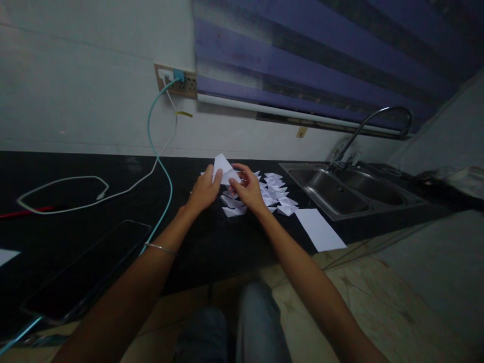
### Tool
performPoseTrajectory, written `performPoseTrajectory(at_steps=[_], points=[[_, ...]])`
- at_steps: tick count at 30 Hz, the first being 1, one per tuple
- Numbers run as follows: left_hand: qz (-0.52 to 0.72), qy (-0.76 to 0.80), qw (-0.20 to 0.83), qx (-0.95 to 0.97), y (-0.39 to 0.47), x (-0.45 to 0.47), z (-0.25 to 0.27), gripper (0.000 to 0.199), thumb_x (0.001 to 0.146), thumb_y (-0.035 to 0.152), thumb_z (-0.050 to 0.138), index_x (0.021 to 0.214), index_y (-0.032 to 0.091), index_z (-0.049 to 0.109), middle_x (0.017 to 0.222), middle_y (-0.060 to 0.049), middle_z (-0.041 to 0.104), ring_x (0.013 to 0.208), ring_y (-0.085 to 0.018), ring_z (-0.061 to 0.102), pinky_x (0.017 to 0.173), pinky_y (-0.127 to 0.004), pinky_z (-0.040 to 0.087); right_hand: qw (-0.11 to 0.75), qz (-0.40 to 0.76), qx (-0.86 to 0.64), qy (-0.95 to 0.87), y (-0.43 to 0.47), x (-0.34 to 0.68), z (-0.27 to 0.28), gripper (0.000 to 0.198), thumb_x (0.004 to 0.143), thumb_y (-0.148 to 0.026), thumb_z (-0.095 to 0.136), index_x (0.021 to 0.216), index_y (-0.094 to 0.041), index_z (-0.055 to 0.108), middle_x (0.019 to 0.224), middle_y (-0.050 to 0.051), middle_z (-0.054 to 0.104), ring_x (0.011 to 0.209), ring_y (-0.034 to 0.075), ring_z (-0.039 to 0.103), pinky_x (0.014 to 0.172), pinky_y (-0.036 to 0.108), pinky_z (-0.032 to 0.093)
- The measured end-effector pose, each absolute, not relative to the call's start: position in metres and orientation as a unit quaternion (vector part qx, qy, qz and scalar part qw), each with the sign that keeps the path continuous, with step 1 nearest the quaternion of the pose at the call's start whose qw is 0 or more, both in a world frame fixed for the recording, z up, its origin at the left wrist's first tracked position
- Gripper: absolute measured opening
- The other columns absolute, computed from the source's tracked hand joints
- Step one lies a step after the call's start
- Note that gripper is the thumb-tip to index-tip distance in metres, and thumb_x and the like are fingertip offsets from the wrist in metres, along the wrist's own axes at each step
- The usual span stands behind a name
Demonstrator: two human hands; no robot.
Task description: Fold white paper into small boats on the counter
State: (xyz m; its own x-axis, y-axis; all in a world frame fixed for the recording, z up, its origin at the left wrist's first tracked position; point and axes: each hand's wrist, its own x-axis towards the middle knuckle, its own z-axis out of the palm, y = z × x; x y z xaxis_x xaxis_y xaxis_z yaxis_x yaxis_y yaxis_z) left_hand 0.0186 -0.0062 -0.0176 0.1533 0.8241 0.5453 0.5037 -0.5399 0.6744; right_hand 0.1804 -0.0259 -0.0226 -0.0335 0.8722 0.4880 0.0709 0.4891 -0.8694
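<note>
Work in hand: folding paper – both hands hold one white folded sheet [224, 169] up off the black counter [212, 242], just in front of a heap of finished pieces.
Left hand: the left hand [204, 190] is closed lightly on the sheet's left edge, thumb pressed against the paper and fingers behind it.
Right hand: the right hand [246, 187] pinches the sheet's right side, fingers curled over the edge; how tightly it grips is too small to tell.
Piece being folded: it already shows a pointed, triangular top, so by my judgement several folds are in and it is partway to the shape of the others.
Done so far: a pile of small folded paper pieces [270, 194] lies on the counter right behind and beside the hands – more than a dozen, though an exact count is not possible in this dim light.
Left to do: one flat blank sheet [319, 229] lies unfolded near the counter's front edge, between the pile and the sink [340, 189]; no further stack of blank sheets shows.
Progress: judged from the pile against the single spare sheet, most of the folding looks finished.
Nearby: a dark phone [86, 269] on a teal cable [159, 156] and a white cable [64, 194] lie well to the left, apart from the paper.
</note>
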Motion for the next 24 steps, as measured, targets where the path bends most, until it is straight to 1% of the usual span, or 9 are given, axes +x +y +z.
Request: performPoseTrajectory(at_steps=[2, 4, 7, 9, 12, 14, 16, 21, 24], points=[[0.490, 0.402, 0.223, 0.741, -0.006, 0.020, -0.017, 0.033, 0.096, 0.051, 0.044, 0.099, 0.020, 0.054, 0.078, -0.005, 0.063, 0.068, -0.018, 0.060, 0.061, -0.028, 0.043, 0.588, 0.321, -0.378, -0.639, -0.026, 0.182, -0.022, 0.047, 0.084, -0.039, 0.069, 0.129, -0.033, 0.057, 0.112, 0.005, 0.066, 0.073, 0.016, 0.063, 0.059, 0.030, 0.056], [0.490, 0.365, 0.296, 0.734, -0.007, 0.021, -0.016, 0.034, 0.093, 0.052, 0.049, 0.097, 0.019, 0.055, 0.068, -0.002, 0.060, 0.057, -0.015, 0.055, 0.054, -0.026, 0.042, 0.588, 0.297, -0.380, -0.650, -0.028, 0.182, -0.021, 0.044, 0.086, -0.040, 0.066, 0.129, -0.033, 0.060, 0.122, 0.006, 0.065, 0.084, 0.020, 0.065, 0.064, 0.032, 0.057], [0.477, 0.326, 0.388, 0.718, -0.010, 0.022, -0.013, 0.039, 0.088, 0.057, 0.054, 0.080, 0.019, 0.052, 0.050, 0.004, 0.047, 0.041, -0.011, 0.043, 0.044, -0.024, 0.035, 0.593, 0.265, -0.380, -0.658, -0.031, 0.181, -0.020, 0.040, 0.088, -0.041, 0.064, 0.127, -0.033, 0.064, 0.132, 0.006, 0.063, 0.103, 0.025, 0.064, 0.072, 0.036, 0.059], [0.479, 0.312, 0.400, 0.716, -0.012, 0.021, -0.011, 0.041, 0.086, 0.058, 0.055, 0.072, 0.020, 0.049, 0.046, 0.005, 0.044, 0.039, -0.010, 0.041, 0.043, -0.024, 0.033, 0.597, 0.251, -0.379, -0.662, -0.033, 0.181, -0.019, 0.038, 0.088, -0.041, 0.064, 0.126, -0.034, 0.065, 0.135, 0.005, 0.062, 0.113, 0.026, 0.061, 0.079, 0.040, 0.059], [0.489, 0.332, 0.356, 0.724, -0.011, 0.021, -0.011, 0.039, 0.087, 0.055, 0.053, 0.075, 0.019, 0.053, 0.051, 0.003, 0.050, 0.043, -0.012, 0.045, 0.046, -0.025, 0.036, 0.603, 0.217, -0.378, -0.668, -0.034, 0.181, -0.016, 0.034, 0.088, -0.038, 0.065, 0.121, -0.033, 0.068, 0.135, 0.005, 0.062, 0.123, 0.026, 0.057, 0.095, 0.046, 0.054], [0.493, 0.351, 0.298, 0.738, -0.007, 0.022, -0.014, 0.038, 0.088, 0.053, 0.052, 0.079, 0.016, 0.058, 0.062, -0.002, 0.059, 0.053, -0.014, 0.052, 0.052, -0.026, 0.040, 0.609, 0.191, -0.382, -0.668, -0.034, 0.180, -0.015, 0.030, 0.087, -0.035, 0.066, 0.116, -0.031, 0.071, 0.131, 0.005, 0.064, 0.125, 0.025, 0.056, 0.105, 0.049, 0.048], [0.490, 0.369, 0.244, 0.751, -0.004, 0.022, -0.018, 0.040, 0.089, 0.050, 0.049, 0.081, 0.014, 0.062, 0.071, -0.005, 0.064, 0.063, -0.017, 0.056, 0.059, -0.028, 0.043, 0.615, 0.177, -0.383, -0.666, -0.033, 0.179, -0.014, 0.027, 0.085, -0.033, 0.067, 0.112, -0.030, 0.072, 0.128, 0.005, 0.066, 0.126, 0.023, 0.056, 0.110, 0.048, 0.044], [0.474, 0.406, 0.174, 0.762, 0.000, 0.021, -0.024, 0.041, 0.092, 0.049, 0.047, 0.083, 0.014, 0.066, 0.074, -0.006, 0.065, 0.067, -0.019, 0.058, 0.062, -0.028, 0.044, 0.621, 0.212, -0.380, -0.652, -0.033, 0.175, -0.016, 0.027, 0.085, -0.035, 0.067, 0.111, -0.031, 0.071, 0.132, 0.006, 0.061, 0.126, 0.022, 0.055, 0.095, 0.041, 0.055], [0.455, 0.405, 0.172, 0.775, -0.002, 0.019, -0.023, 0.042, 0.093, 0.051, 0.047, 0.085, 0.014, 0.067, 0.075, -0.006, 0.067, 0.067, -0.019, 0.058, 0.062, -0.028, 0.044, 0.624, 0.211, -0.389, -0.644, -0.035, 0.174, -0.015, 0.025, 0.083, -0.036, 0.070, 0.107, -0.030, 0.072, 0.129, 0.007, 0.061, 0.120, 0.022, 0.056, 0.092, 0.039, 0.055]])
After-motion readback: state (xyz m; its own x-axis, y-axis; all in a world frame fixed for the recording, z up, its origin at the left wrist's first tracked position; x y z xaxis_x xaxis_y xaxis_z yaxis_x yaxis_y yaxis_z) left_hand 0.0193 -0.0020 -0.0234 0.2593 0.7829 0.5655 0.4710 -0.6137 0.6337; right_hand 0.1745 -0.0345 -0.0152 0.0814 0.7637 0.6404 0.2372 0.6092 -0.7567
